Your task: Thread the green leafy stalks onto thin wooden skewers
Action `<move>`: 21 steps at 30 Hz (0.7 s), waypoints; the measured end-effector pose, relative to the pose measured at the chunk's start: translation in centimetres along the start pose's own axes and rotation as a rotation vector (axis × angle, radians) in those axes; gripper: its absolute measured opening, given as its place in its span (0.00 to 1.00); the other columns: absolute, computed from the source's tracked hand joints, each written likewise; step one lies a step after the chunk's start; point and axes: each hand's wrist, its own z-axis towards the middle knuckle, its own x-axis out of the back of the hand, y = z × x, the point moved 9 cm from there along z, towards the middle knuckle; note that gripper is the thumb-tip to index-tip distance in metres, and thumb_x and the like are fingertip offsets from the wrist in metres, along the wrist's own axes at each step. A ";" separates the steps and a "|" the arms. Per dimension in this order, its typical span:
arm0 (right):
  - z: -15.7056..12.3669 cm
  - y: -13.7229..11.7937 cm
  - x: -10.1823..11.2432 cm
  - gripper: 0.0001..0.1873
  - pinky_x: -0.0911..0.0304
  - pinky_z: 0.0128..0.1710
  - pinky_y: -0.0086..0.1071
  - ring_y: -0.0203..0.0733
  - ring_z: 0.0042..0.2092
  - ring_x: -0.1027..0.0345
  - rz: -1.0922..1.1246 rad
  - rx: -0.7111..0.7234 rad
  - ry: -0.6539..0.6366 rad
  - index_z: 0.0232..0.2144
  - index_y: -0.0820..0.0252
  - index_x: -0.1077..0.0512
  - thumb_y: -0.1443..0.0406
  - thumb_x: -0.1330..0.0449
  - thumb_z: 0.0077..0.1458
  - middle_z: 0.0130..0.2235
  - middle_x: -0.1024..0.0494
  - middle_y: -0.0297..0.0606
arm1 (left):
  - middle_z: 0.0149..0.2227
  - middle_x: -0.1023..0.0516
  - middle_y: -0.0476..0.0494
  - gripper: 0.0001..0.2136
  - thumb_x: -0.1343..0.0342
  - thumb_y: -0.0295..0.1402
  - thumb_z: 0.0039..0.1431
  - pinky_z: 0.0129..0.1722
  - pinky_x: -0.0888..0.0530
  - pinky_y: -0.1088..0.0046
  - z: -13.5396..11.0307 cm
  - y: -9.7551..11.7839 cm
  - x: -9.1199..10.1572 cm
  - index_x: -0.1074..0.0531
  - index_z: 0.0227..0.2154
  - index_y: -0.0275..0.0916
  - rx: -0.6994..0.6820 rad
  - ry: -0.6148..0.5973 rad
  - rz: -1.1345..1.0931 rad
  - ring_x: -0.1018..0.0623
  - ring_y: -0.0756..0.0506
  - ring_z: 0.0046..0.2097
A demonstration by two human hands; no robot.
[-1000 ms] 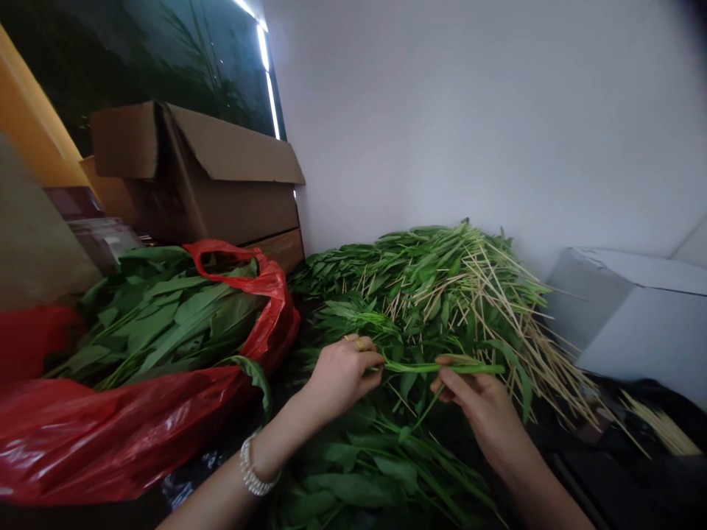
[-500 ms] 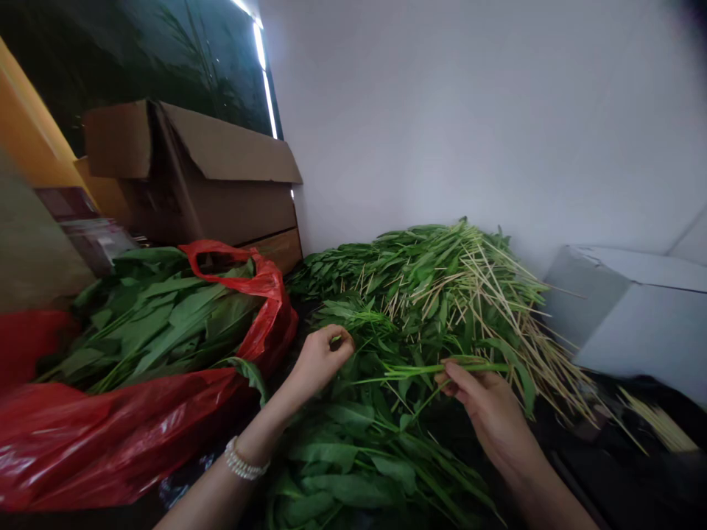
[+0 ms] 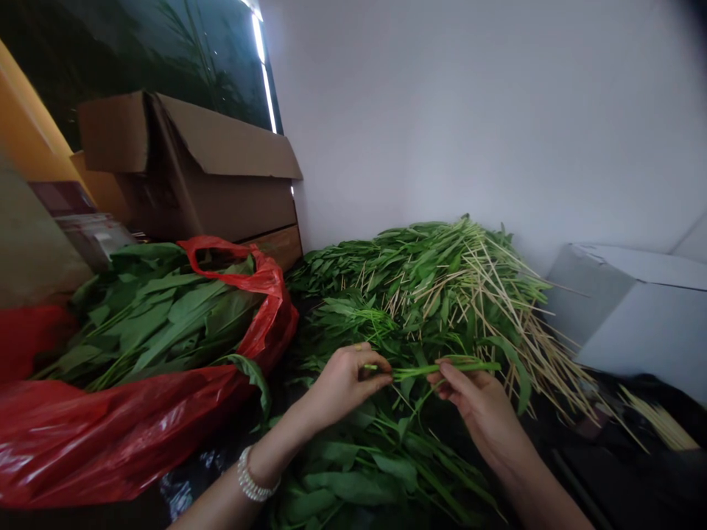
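Between my two hands runs a small bunch of thin green stems (image 3: 414,372), held nearly level. The fingers of my left hand (image 3: 353,379) pinch its left end. My right hand (image 3: 475,394) grips the same stems farther right, thumb on top, with the cut ends poking out beyond it. Below them lie loose leafy greens (image 3: 353,486). Just behind the hands rises a heap of greens (image 3: 409,258), with many thin wooden sticks (image 3: 497,287) jutting out of its right side.
At the left a red plastic bag (image 3: 182,419) stands open, full of large leaves (image 3: 166,316). Behind it is a cardboard box (image 3: 237,199) with raised flaps. A white box (image 3: 646,316) stands at the right, near a small bundle of pale sticks (image 3: 660,419). A white wall (image 3: 469,110) closes the back.
My left hand has moved right and taken hold of the left end of the stems. Half a second ago it was apart from them. My right hand has stayed nearly in place.
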 end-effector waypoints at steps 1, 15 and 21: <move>0.0 0.0 0.0 0.18 0.37 0.29 0.28 0.37 0.29 0.30 -0.004 0.002 -0.005 0.33 0.62 0.22 0.56 0.28 0.42 0.27 0.19 0.40 | 0.29 0.28 0.49 0.05 0.40 0.34 0.57 0.33 0.35 0.76 0.0 0.0 -0.1 0.23 0.32 0.39 -0.005 0.012 0.023 0.29 0.50 0.32; -0.3 -0.4 -0.9 0.19 0.35 0.28 0.29 0.40 0.29 0.27 -0.067 0.029 -0.049 0.31 0.61 0.22 0.54 0.28 0.40 0.26 0.19 0.41 | 0.39 0.26 0.46 0.08 0.45 0.28 0.58 0.39 0.30 0.76 -0.2 0.7 -2.0 0.22 0.37 0.41 -0.101 -0.063 0.232 0.25 0.48 0.38; -0.7 -1.1 -1.8 0.16 0.34 0.29 0.30 0.40 0.29 0.27 -0.241 0.116 -0.120 0.31 0.61 0.22 0.55 0.31 0.45 0.28 0.19 0.40 | 0.30 0.28 0.47 0.07 0.45 0.22 0.51 0.34 0.32 0.76 0.2 -0.2 -0.2 0.22 0.27 0.36 -0.056 0.178 0.116 0.27 0.49 0.33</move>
